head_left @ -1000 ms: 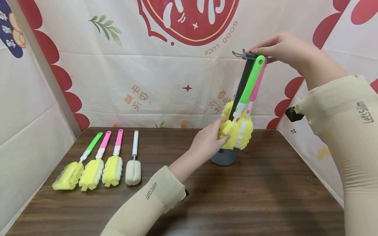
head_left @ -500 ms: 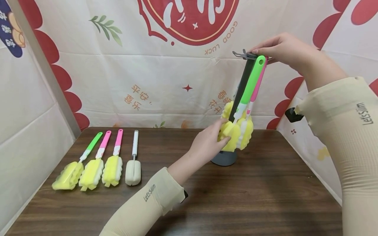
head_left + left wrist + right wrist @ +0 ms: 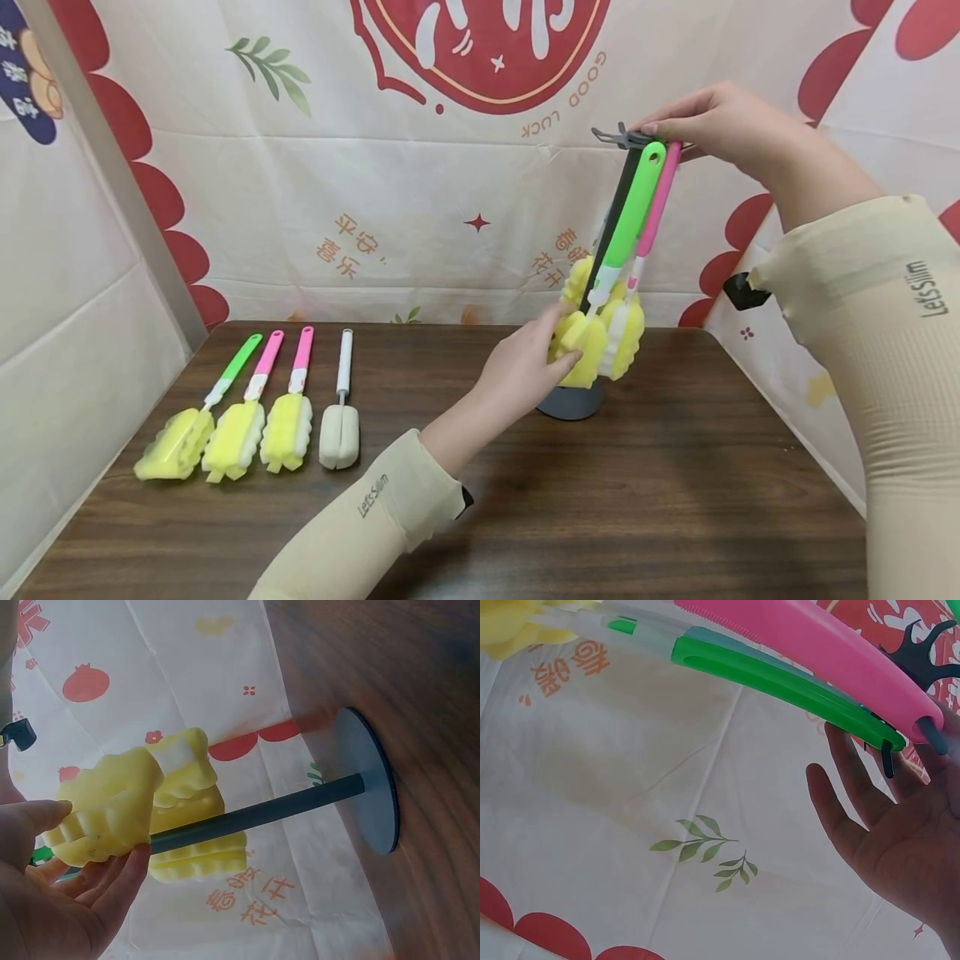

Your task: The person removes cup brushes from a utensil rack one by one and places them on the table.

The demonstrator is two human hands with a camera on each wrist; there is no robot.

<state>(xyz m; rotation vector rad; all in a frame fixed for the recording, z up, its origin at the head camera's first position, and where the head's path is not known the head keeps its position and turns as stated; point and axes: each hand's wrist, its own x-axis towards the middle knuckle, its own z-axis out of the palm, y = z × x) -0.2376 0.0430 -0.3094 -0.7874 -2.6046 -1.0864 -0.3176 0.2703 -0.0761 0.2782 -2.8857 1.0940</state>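
My left hand grips the yellow sponge head of a green-handled bottle brush, thumb on one side and fingers on the other. The brush's handle rises beside the dark pole of a hook stand, its holed end right at the top hooks. Up there, my right hand pinches the grey hook ring between thumb and fingers. A pink-handled brush hangs from a hook, as does a second green-handled brush in the right wrist view. Their sponge heads cluster round the pole.
On the left of the wooden table lie a green-handled brush, two pink-handled brushes and a white-handled brush with a pale sponge. Behind the table hangs a printed cloth.
The green-handled brush in my left hand has shifted slightly left and down, and more of the pink handle shows behind it. My right hand stays at the stand's top.
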